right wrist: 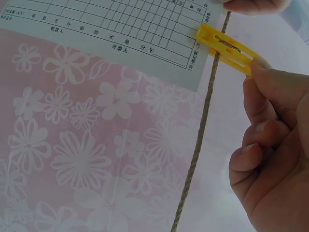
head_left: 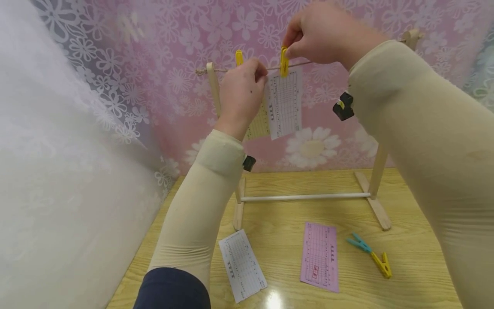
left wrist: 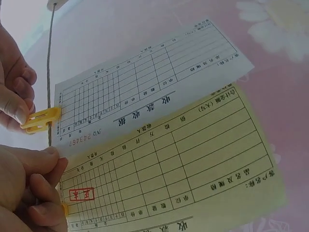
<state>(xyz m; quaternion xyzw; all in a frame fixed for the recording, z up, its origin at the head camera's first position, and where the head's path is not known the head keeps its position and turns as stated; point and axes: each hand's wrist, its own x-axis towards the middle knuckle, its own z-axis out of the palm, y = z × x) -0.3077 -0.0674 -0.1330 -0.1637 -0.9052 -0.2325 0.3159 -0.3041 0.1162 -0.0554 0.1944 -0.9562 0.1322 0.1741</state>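
A white receipt slip [head_left: 285, 103] hangs at the rope [right wrist: 195, 154], with a yellow clothespin [right wrist: 227, 48] over its top edge and the rope. My right hand [head_left: 322, 34] pinches the handle end of that clothespin between thumb and finger. With thumb and fingertips my left hand [head_left: 243, 92] pinches the slip's upper left corner beside the rope. Left of the white slip hangs a yellow receipt slip [left wrist: 169, 169], partly behind my left hand in the head view. A second yellow clothespin [head_left: 239, 57] stands above it on the rope.
The rope spans a wooden stand with a left post [head_left: 213, 88], right post [head_left: 378, 171] and white lower bar [head_left: 305, 197]. On the wooden table [head_left: 285, 214] lie another white slip [head_left: 243, 266], a pink slip [head_left: 319, 257], a blue clothespin [head_left: 359, 243] and a yellow one [head_left: 382, 265].
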